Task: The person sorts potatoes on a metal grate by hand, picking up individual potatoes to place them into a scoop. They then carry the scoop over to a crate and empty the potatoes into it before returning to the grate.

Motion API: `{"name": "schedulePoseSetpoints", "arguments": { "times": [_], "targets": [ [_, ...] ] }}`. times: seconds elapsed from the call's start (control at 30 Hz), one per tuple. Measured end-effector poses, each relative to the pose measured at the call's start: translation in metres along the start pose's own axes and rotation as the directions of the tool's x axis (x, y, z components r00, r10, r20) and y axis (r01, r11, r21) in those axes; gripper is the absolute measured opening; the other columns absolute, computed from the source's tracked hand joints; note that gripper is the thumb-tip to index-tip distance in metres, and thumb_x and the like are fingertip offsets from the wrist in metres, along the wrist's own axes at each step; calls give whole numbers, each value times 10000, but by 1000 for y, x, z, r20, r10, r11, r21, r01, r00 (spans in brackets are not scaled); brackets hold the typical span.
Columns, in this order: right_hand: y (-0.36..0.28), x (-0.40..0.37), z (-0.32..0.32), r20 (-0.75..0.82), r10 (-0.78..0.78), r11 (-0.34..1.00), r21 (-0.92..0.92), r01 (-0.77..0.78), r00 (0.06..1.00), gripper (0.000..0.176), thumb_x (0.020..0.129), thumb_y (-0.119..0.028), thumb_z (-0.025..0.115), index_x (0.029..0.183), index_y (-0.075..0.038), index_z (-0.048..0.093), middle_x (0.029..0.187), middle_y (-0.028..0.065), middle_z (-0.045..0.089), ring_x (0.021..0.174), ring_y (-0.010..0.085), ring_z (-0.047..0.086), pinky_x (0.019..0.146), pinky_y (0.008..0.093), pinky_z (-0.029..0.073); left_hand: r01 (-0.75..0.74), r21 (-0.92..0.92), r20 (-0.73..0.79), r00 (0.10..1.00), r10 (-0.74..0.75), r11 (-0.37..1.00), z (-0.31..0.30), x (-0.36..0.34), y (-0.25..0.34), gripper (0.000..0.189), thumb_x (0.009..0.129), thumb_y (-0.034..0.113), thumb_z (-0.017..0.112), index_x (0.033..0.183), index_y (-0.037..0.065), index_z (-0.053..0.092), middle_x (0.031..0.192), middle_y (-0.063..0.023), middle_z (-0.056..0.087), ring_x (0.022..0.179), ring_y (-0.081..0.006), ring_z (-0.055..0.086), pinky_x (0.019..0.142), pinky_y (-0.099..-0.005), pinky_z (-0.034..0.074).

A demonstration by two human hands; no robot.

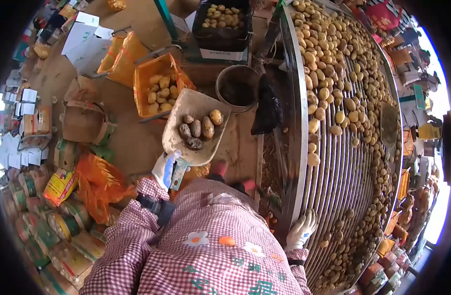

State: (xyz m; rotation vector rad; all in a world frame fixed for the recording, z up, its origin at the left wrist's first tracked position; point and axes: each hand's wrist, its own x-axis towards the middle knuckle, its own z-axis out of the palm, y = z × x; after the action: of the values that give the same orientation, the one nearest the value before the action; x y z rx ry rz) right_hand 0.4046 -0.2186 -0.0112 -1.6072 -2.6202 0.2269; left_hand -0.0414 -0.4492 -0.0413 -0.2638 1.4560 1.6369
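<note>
My left hand (163, 169), in a white and blue glove, is closed round the handle of a worn, pale scoop (192, 104). Several potatoes (196, 129) lie in the scoop, some dark with dirt and one yellower at the right. My right hand (301, 229), also gloved, rests with fingers stretched out on the near left side of a slatted sorting table (333, 191); it holds nothing that I can see. A few small potatoes (325, 243) lie on the slats just right of it.
Many potatoes (328, 54) cover the table's far end and right side. Beyond the scoop stand an orange-lined crate (142, 81) of potatoes, a bucket (219, 88) and a black-lined box (220, 53). A black bag (267, 108) hangs by the table's metal edge. Packed bundles (73, 211) fill the left.
</note>
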Motion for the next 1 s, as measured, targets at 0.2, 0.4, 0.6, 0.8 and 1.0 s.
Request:
{"name": "schedulePoseSetpoints", "arguments": {
  "times": [0.2,0.4,0.6,0.8,1.0],
  "targets": [
    [7,-2,8,15,-11,1000,19,11,1000,492,1049,-257,349,1447,-1,480,1448,243,503,1372,425,435,1178,598,225,90,-117,11,996,-89,989,-23,20,-26,333,1004,332,586,1118,27,655,899,-101,714,785,-238,697,725,-327,569],
    [17,-1,20,-25,-33,987,158,37,999,475,1083,-276,357,1390,41,532,1428,254,512,1341,421,453,1130,526,339,-7,-113,-97,995,-4,994,-45,-26,-26,315,1010,328,578,1036,28,671,851,-90,707,747,-213,690,678,-321,550],
    [10,-1,17,-92,-130,974,172,144,987,503,1084,-297,379,1456,28,470,1474,277,456,1373,445,415,1142,543,330,-44,-182,-207,978,6,982,-67,-76,-69,327,1013,321,578,1122,21,648,930,-102,720,802,-216,687,738,-314,547],
    [-57,29,6,-434,-551,777,43,628,713,489,889,-189,659,1359,-119,544,1511,202,438,1358,381,443,1112,552,373,-41,-182,-234,972,-3,982,-20,-124,-105,391,1004,356,588,1192,14,613,944,-106,714,820,-211,694,740,-320,564],
    [-171,23,-36,-250,-757,533,298,792,604,501,775,-122,778,1236,-24,607,1453,262,476,1352,456,450,1151,626,310,-90,-198,-148,987,60,976,25,-173,-125,360,1029,322,542,1152,-6,624,945,-115,703,853,-232,680,809,-335,546]
  ]
}}
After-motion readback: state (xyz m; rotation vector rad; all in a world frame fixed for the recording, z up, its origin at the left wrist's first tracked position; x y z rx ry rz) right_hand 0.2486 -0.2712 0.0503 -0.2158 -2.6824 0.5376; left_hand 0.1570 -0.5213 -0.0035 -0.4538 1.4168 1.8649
